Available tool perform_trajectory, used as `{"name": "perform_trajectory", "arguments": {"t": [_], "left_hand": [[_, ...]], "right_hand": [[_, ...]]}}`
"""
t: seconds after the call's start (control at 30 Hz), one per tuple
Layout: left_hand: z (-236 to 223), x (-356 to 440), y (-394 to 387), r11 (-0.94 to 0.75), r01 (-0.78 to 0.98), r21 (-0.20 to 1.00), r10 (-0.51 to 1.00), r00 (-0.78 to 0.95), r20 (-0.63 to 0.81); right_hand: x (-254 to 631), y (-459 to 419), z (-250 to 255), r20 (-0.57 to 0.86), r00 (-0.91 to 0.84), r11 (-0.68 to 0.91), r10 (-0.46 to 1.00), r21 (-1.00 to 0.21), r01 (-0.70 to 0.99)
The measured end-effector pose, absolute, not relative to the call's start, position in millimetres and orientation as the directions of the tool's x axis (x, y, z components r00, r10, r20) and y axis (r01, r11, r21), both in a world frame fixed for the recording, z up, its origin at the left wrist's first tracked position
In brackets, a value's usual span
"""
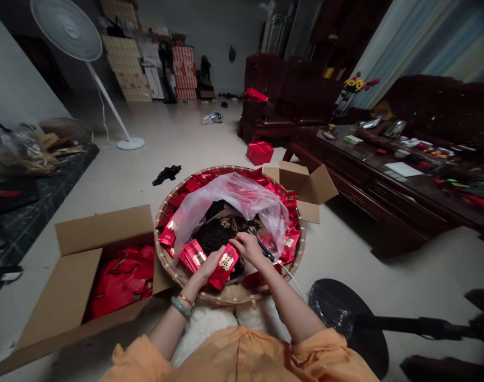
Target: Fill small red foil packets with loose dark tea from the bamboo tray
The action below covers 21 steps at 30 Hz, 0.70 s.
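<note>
Left hand (pixel 210 265) narrow, closed on a red packet (pixel 226 267) with gold label, packet upright and slightly tilted, just inside the near rim of the basket (pixel 229 298). Right hand (pixel 248 249) narrow too, apparently closed around a black corded tool (pixel 265 253), fingers (pixel 237 243) right at the packet's top edge; exact grip partly hidden by the hand. Hands nearly touching, packet between them, both over the basket's near half.

Progress as far as shown: plenty of loose red packets (pixel 198 183) lining the inside of the basket, all along the rim, some stacked beside the left hand. Dark leaf heap (pixel 214 236) sitting in the basket's middle, inside an open plastic bag (pixel 236 195), a good amount left. Whether the packets hold anything: cannot tell from this view. More red packets (pixel 120 281) piled in a cardboard box (pixel 106 229) left of the basket, flaps open.

Second open cardboard box (pixel 301 185) touching the basket's far right rim. White cord (pixel 291 278) running from the tool over the basket's right rim. Red box (pixel 260 153) on the floor beyond the basket. Orange sleeves (pixel 242 355) and knees on the near side of the basket, green bangle (pixel 181 306) on the left wrist. Cluttered wooden table (pixel 337 175) well right of the basket.
</note>
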State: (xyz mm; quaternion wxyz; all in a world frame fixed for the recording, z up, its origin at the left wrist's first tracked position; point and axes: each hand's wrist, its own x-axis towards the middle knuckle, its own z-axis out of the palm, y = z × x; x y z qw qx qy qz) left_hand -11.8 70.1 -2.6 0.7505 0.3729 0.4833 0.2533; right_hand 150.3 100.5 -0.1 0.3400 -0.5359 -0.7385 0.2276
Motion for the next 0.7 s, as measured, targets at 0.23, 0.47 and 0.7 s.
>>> {"name": "perform_trajectory", "arguments": {"t": [0.23,0.47,0.7], "left_hand": [[-3.8,-13.6,70.7,0.593,-0.011,0.805,0.723,0.446,-0.527],[-0.7,-15.6,76.9,0.606,-0.129,0.785,0.745,0.438,-0.503],[-6.2,-41.2,97.6,0.404,-0.400,0.823,0.914,0.133,-0.384]], "right_hand": [[155.5,97.0,9.1,0.153,-0.195,0.239,0.969,-0.779,0.580],[175.0,94.6,32.0,0.074,-0.221,0.178,0.972,-0.849,0.497],[214.4,126.7,54.8,0.015,0.538,0.184,0.843,-0.947,-0.262]]}}
